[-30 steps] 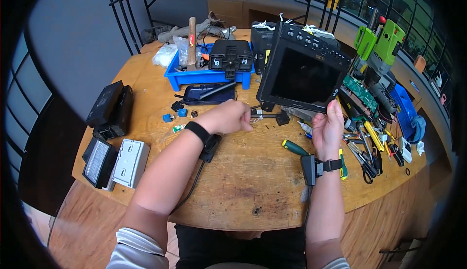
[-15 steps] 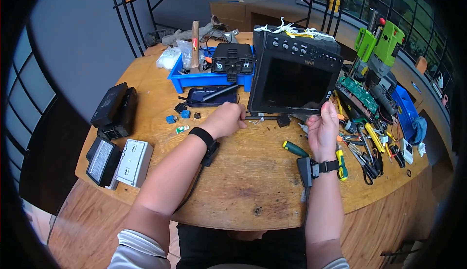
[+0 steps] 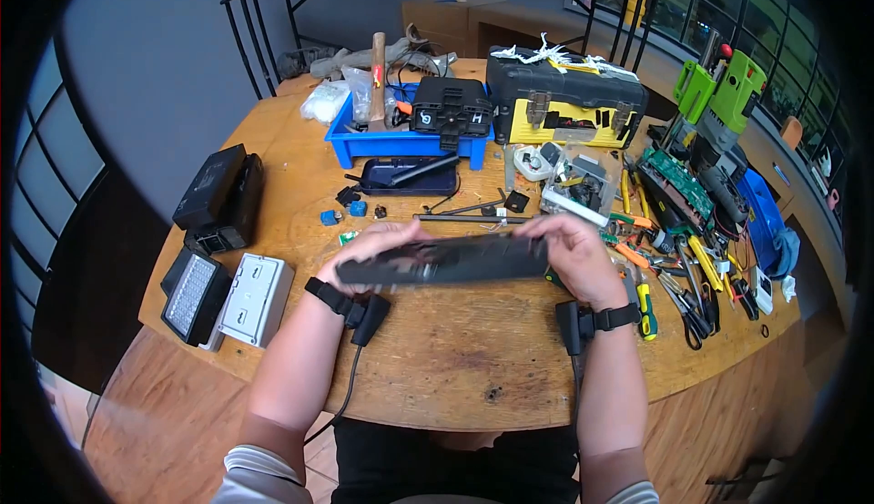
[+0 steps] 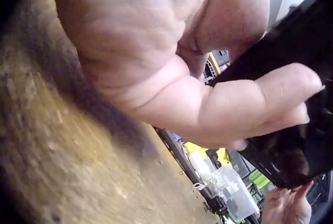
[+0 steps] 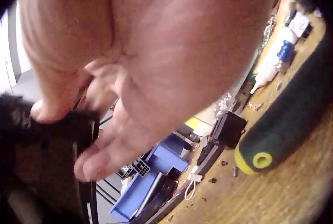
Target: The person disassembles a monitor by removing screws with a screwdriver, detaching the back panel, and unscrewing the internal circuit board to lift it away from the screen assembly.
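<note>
In the head view, the black monitor (image 3: 446, 263) is held above the surface (image 3: 437, 349), between the left hand (image 3: 380, 238) and the right hand (image 3: 578, 258). Each end is gripped by one hand. It is seen nearly edge-on and blurred; its long axis is laid crosswise from hand to hand, with the right end tilted slightly higher. Whether the screen faces up or down cannot be told. Thin black rods (image 3: 464, 219) are seen lying beyond it. A stiff, moderately heavy body is to be expected, with a smooth casing that could slip and a screen that could be scratched or cracked; it is best taken by the frame at both ends, with the screen left unpressed.

In the left wrist view, the left hand's fingers are laid over the dark body in a grip, and the far end is met by the right hand.

In the right wrist view, the monitor's edge is pinched between the right hand's thumb and fingers. A green-and-yellow handle (image 5: 286, 109) is seen on the surface, near a small black block (image 5: 229, 129).
</note>
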Tool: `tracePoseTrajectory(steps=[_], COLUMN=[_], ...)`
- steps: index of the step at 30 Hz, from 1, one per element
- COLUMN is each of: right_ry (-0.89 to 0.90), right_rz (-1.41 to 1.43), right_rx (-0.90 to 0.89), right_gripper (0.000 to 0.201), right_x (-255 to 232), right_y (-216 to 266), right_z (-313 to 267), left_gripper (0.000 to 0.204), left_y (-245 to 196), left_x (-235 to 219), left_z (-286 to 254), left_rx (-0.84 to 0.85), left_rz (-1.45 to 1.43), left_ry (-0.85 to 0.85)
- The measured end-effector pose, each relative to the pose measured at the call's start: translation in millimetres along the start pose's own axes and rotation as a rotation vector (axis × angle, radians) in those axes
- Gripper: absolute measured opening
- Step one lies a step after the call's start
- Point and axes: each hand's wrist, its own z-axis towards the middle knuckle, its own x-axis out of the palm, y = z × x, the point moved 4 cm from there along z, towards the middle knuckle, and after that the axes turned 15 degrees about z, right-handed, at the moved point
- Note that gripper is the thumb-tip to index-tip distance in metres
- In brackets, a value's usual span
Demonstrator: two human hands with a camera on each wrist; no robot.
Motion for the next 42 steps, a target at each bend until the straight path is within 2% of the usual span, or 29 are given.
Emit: tracePoseTrajectory(steps=[1, 2, 3, 4, 5, 7, 9, 11, 15, 16, 20, 26, 30, 32, 35, 39, 42], right_ry=[0.093, 0.156, 0.219, 0.237, 0.269, 0.260, 0.206, 0.116, 0.185, 0.132, 0.086, 0.060, 0.067, 0.101, 0.111, 0.127, 0.150], right_rz=[0.061, 0.049, 0.041, 0.066, -0.053, -0.107, -0.065, -0.081, -0.174, -0.135, -0.225, -0.260, -0.286, -0.281, -0.277, -0.265, -0.230], right_rx=[0.078, 0.128, 0.182, 0.283, 0.341, 0.404, 0.377, 0.435, 0.390, 0.396, 0.412, 0.440, 0.427, 0.413, 0.411, 0.399, 0.403], right_gripper=[0.022, 0.023, 0.025, 0.026, 0.026, 0.027, 0.028, 0.032, 0.038, 0.041, 0.045, 0.050, 0.046, 0.042, 0.039, 0.039, 0.048], right_x=[4.9, 9.4, 12.5, 9.7, 10.1, 6.8, 6.0, 4.7, 8.0, 6.6, 7.8, 14.7, 16.7, 17.9, 18.1, 18.9, 17.4], right_y=[1.7, 8.7, 14.0, 12.2, 12.4, -0.9, -6.9, -10.9, -12.6, -13.5, -8.1, -9.5, -10.6, -9.6, -6.9, -3.1, -3.0], right_z=[-1.8, -4.6, -7.5, -9.6, -10.0, -9.3, -7.5, -7.6, -5.9, -7.0, -5.6, -7.1, -7.6, -6.7, -6.8, -7.1, -9.5], left_gripper=[0.032, 0.023, 0.021, 0.020, 0.019, 0.019, 0.019, 0.020, 0.027, 0.028, 0.025, 0.039, 0.039, 0.038, 0.035, 0.032, 0.036], left_y=[-0.2, 10.6, 5.5, 2.8, 1.2, 2.7, 10.7, 10.8, 17.7, 18.6, 18.4, 13.8, 11.3, 14.7, 9.6, 11.7, 11.2], left_x=[-3.6, -13.4, -7.7, -7.9, -8.0, -5.5, -7.4, -5.1, -9.3, -11.2, -13.7, -10.9, -8.8, -9.8, -8.0, -5.8, -6.9], left_z=[-0.4, 1.8, -3.8, -6.5, -8.4, -9.1, -7.3, -6.7, -5.9, -6.4, -4.7, -8.6, -10.5, -7.5, -9.9, -8.1, -9.8], left_rx=[-0.063, -0.052, -0.016, 0.043, 0.100, 0.060, -0.011, 0.002, -0.097, -0.105, -0.082, -0.113, -0.118, -0.134, -0.107, -0.091, -0.085], left_rz=[0.241, 0.249, 0.126, 0.214, 0.302, 0.346, 0.342, 0.262, 0.292, 0.286, 0.268, 0.220, 0.235, 0.280, 0.297, 0.262, 0.282], left_ry=[-0.109, -0.131, -0.061, -0.054, -0.045, -0.057, -0.053, 0.051, 0.112, 0.129, 0.110, 0.108, 0.121, 0.031, 0.068, 0.055, 0.065])
